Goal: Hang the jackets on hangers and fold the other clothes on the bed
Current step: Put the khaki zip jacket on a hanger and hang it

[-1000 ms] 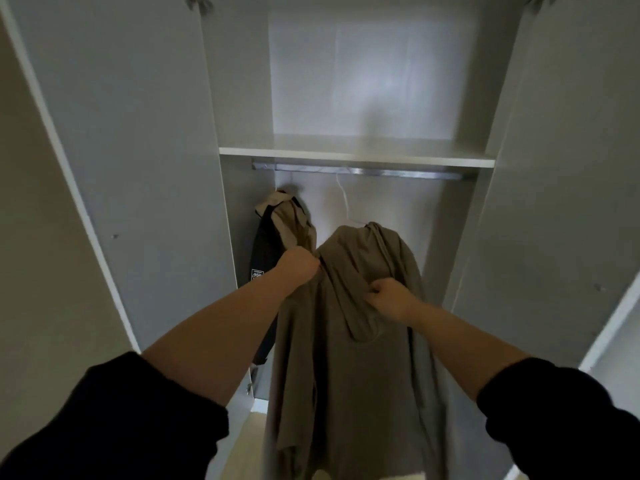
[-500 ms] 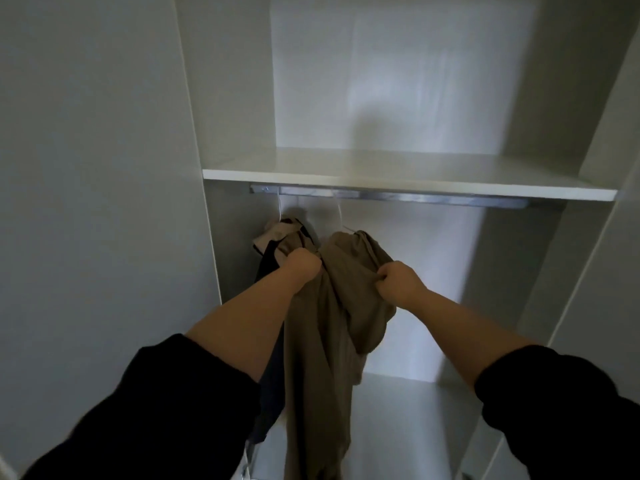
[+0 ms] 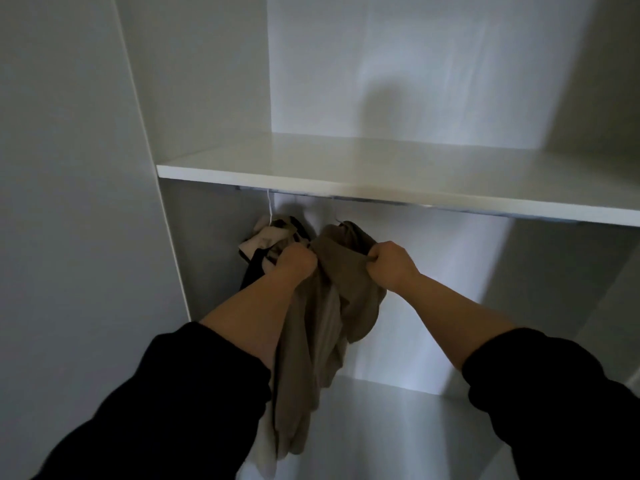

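Note:
A khaki hooded jacket (image 3: 322,327) hangs inside a white wardrobe, just under the shelf. My left hand (image 3: 294,263) grips its left shoulder in a fist. My right hand (image 3: 389,263) grips its right shoulder the same way. A thin white hanger hook (image 3: 333,211) rises from the jacket's collar toward the metal rail (image 3: 377,201), which the shelf mostly hides. To the left, a dark jacket with a beige lining (image 3: 266,244) hangs on its own white hanger (image 3: 269,207).
The white shelf (image 3: 381,181) juts out just above my hands. The wardrobe's left side panel (image 3: 166,98) stands close to the dark jacket. The wardrobe floor (image 3: 381,427) lies below, to the right of the hanging khaki fabric.
The view has moved closer into the wardrobe and lower under the shelf. Both hands have carried the khaki jacket up and inward toward the rail, keeping their grip on its shoulders.

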Tool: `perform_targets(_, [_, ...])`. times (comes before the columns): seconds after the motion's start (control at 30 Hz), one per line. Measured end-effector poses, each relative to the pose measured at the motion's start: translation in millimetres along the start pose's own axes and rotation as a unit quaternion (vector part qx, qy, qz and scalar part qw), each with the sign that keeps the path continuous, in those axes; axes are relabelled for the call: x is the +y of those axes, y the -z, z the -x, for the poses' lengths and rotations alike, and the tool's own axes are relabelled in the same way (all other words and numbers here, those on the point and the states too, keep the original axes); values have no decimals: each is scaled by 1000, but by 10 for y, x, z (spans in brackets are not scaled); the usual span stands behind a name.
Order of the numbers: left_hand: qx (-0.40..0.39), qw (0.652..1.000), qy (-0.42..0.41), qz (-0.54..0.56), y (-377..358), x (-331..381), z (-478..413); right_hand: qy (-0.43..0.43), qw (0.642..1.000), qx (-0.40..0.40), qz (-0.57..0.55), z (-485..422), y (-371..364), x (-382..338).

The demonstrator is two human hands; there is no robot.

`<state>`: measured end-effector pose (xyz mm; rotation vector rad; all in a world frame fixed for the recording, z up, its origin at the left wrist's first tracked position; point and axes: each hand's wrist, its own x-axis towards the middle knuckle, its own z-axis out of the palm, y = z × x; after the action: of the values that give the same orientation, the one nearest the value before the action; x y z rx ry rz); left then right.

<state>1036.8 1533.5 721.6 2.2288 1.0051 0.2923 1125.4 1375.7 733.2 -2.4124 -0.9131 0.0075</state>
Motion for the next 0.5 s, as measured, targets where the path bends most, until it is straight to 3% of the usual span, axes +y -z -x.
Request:
perform_targets(0.2, [67, 996, 36, 45, -90, 96, -213, 41, 998, -40, 4, -379, 19, 154])
perform_targets(0.33, [88, 993, 69, 24, -193, 117, -259, 73, 996, -53, 11, -544, -3, 214])
perform_targets(0.43, [81, 992, 83, -50, -262, 157, -277, 94, 994, -63, 7, -626, -27, 246])
perform_targets(0.5, [84, 991, 97, -23, -325, 167, -298, 104, 992, -68, 6, -666, -45, 279])
